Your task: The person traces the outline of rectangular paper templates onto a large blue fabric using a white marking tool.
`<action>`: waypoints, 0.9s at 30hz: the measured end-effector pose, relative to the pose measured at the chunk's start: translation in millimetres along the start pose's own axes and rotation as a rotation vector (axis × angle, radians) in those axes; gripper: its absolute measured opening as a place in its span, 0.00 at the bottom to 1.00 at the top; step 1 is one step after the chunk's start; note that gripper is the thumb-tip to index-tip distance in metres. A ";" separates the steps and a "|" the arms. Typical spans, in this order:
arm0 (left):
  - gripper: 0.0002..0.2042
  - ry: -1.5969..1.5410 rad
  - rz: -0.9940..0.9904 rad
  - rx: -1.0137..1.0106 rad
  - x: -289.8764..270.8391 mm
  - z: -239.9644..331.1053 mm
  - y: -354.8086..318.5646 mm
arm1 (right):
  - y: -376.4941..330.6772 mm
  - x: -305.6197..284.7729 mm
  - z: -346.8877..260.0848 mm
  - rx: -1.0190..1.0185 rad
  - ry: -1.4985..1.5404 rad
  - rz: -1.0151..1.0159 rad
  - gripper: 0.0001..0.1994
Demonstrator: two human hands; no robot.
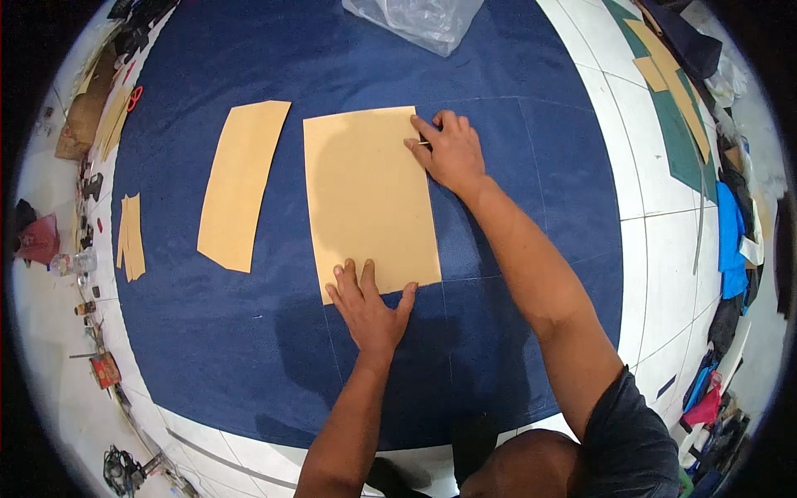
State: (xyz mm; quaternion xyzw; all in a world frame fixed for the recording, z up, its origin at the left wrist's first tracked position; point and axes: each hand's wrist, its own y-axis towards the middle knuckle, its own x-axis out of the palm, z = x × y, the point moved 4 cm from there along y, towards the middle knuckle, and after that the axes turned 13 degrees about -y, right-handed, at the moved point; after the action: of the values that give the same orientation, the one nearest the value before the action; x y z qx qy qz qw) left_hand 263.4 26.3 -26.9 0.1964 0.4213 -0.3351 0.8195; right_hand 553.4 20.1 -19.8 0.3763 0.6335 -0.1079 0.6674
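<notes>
A large tan cardboard pattern piece (369, 191) lies flat on the dark blue cloth (349, 50). My left hand (371, 311) presses on its near edge, fingers spread. At its far right corner, my right hand (452, 153) is closed in a pinch around a small pale stick of chalk (424, 143), most of which the fingers hide. The thumb and index finger touch the card's right edge. Thin pale lines run across the cloth to the right of the card and below it.
A second tan pattern piece (242, 187), narrower, lies to the left, with small cut pieces (130, 238) beyond it. Red-handled scissors (134, 98) rest near the cloth's left edge. Clear plastic (423, 21) covers the far edge. Green sheets (677, 137) with card strips lie at right.
</notes>
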 end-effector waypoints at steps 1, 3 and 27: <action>0.39 -0.004 0.002 0.006 1.3 0.2 0.6 | 0.4 -0.5 0.4 0.004 -0.001 -0.004 0.21; 0.40 -0.006 -0.011 -0.005 -0.6 1.0 2.3 | 1.6 -0.9 0.2 0.011 0.000 -0.005 0.21; 0.37 0.026 0.006 0.065 -0.2 3.9 4.2 | 5.3 2.6 5.5 -0.052 -0.011 -0.015 0.23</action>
State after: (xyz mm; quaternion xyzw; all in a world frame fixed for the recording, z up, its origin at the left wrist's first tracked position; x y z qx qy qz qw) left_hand 268.5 26.9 -24.4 0.2284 0.4202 -0.3435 0.8082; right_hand 561.3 21.1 -20.7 0.3533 0.6354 -0.0985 0.6795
